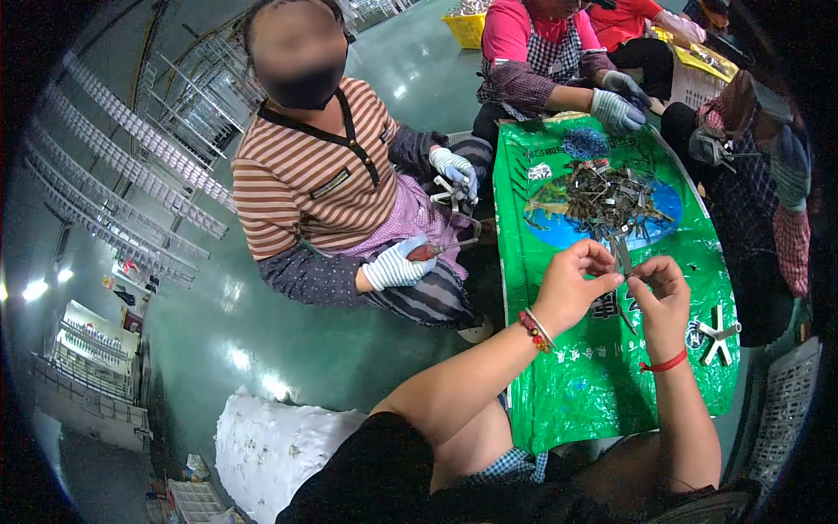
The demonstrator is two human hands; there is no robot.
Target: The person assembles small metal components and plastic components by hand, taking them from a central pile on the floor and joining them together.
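Over a green plastic sheet (567, 375) my two bare hands meet. My left hand (572, 284) pinches a narrow grey metal strip (622, 256) between thumb and fingertips. The fingers of my right hand (661, 293) are pinched together at the lower end of the same strip. Just beyond my hands lies a heap of small dark metal strips (607, 196), spread over a blue printed patch of the sheet. A clump of small blue pieces (586, 142) sits at its far side. Right of my right hand rests a whitish branched metal part (719, 335).
On the left a seated person in a striped shirt (323, 166) holds a red-handled tool (423, 252) and a branched part (447, 190). Gloved co-workers (559, 79) sit at the far end and right. A white bulky sack (279, 445) stands lower left; yellow crates (467, 31) stand behind.
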